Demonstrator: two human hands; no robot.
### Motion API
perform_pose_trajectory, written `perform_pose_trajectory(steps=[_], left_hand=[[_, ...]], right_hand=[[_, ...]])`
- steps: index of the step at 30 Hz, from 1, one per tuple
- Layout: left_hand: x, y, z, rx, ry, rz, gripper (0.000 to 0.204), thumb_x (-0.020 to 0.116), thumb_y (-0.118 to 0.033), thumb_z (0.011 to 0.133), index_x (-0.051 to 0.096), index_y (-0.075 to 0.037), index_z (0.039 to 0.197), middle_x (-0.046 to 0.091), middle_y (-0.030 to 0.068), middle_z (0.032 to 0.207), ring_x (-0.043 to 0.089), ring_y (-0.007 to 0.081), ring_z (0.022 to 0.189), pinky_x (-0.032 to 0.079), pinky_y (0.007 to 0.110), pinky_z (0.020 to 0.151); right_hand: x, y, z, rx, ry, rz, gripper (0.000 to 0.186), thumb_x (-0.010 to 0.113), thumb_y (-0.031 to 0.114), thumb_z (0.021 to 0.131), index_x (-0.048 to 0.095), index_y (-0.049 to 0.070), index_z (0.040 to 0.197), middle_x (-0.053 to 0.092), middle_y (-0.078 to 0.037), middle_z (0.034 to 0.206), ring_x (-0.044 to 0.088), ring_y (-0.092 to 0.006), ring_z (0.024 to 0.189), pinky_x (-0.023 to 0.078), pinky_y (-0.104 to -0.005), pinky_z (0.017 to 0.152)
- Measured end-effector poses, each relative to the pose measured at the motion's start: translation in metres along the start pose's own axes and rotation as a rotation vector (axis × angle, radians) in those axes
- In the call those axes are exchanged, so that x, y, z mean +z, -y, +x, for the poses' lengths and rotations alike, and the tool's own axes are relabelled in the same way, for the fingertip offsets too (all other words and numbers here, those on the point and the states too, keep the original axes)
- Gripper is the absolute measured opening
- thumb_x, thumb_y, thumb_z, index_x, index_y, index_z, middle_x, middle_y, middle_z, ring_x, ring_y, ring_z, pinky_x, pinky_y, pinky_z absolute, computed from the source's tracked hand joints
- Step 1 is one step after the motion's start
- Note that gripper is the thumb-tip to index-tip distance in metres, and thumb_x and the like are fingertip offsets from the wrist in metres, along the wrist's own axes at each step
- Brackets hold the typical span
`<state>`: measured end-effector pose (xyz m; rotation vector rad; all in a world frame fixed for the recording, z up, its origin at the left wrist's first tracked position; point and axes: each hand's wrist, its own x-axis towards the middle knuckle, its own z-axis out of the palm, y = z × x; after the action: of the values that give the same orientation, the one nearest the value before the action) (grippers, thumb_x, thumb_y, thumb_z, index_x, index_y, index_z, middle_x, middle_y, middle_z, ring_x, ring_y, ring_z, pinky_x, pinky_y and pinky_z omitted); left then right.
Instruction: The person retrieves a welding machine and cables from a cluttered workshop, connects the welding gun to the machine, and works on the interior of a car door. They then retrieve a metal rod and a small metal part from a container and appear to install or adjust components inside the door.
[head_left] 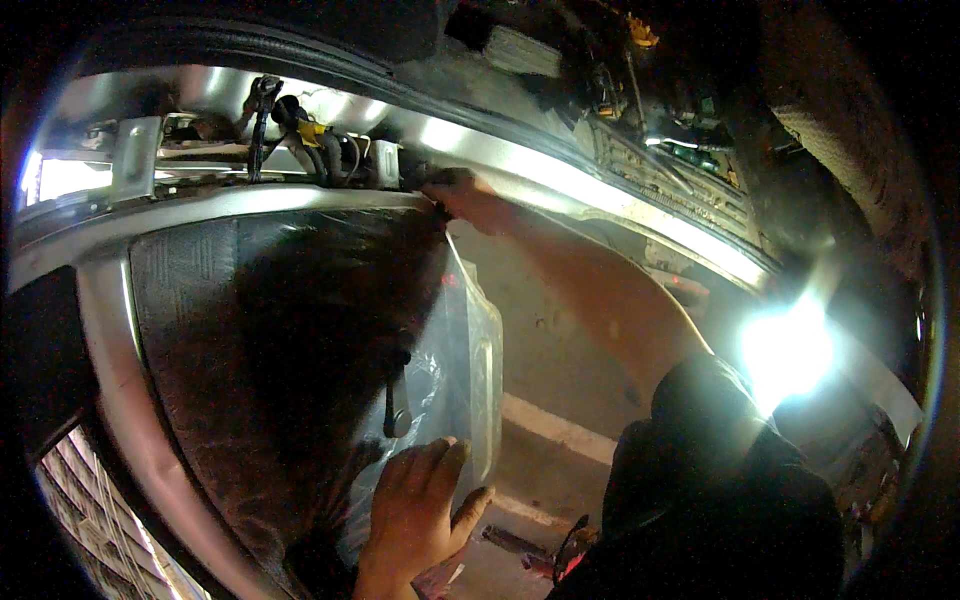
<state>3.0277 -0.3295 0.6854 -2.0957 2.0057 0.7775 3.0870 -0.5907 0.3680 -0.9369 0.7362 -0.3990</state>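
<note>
An open vehicle door (105, 300) with a metal frame stands in front of me. Clear plastic film covers its dark inner panel (200, 400), and a crank handle (397, 415) juts from it. My left hand (422, 512) lies against the panel's lower right part, beneath the crank, fingers stretched and thumb apart. At the door's upper corner, beside the body sill, is my right hand (465, 198). Its fingers are curled there, and whatever they hold is hidden in shadow.
A bright lamp (787, 350) glares at the right. Dark hoses with yellow tape (312, 132) stand beyond the door, beside a dark upright piece (262, 125). The shiny body sill (600, 198) runs diagonally. Clutter fills the dark area behind it. Below, a dark and red object (545, 555) lies on the ground.
</note>
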Motion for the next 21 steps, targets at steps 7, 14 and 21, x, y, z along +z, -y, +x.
perform_pose_trajectory(steps=[7,14,21], left_hand=[[0.001,0.002,0.001,-0.041,0.023,-0.051,0.052,0.069,-0.028,0.077,0.051,0.000,0.117,0.057,0.0191,0.109,0.055,0.0355,0.095,0.043,0.044,0.085],[0.003,0.001,-0.001,-0.069,0.037,-0.055,0.052,0.069,-0.028,0.078,0.052,0.000,0.118,0.057,0.0192,0.109,0.055,0.0360,0.096,0.043,0.044,0.085],[0.003,0.001,0.000,-0.051,0.028,-0.040,0.052,0.069,-0.028,0.077,0.052,0.000,0.118,0.057,0.0193,0.109,0.055,0.0357,0.095,0.044,0.044,0.084]], right_hand=[[-0.007,0.012,0.003,0.016,0.026,0.143,0.031,0.064,0.020,0.084,0.059,0.003,0.109,0.065,-0.010,0.090,0.063,-0.0190,0.077,0.054,-0.0328,0.067],[-0.017,0.055,-0.009,0.093,0.295,0.103,0.027,0.062,0.020,0.085,0.058,0.008,0.108,0.063,-0.005,0.082,0.061,-0.0120,0.065,0.052,-0.0235,0.058],[-0.021,0.035,0.007,-0.047,0.388,0.046,0.026,0.053,0.020,0.091,0.053,0.013,0.117,0.060,-0.004,0.076,0.054,-0.0115,0.059,0.047,-0.0245,0.052]])
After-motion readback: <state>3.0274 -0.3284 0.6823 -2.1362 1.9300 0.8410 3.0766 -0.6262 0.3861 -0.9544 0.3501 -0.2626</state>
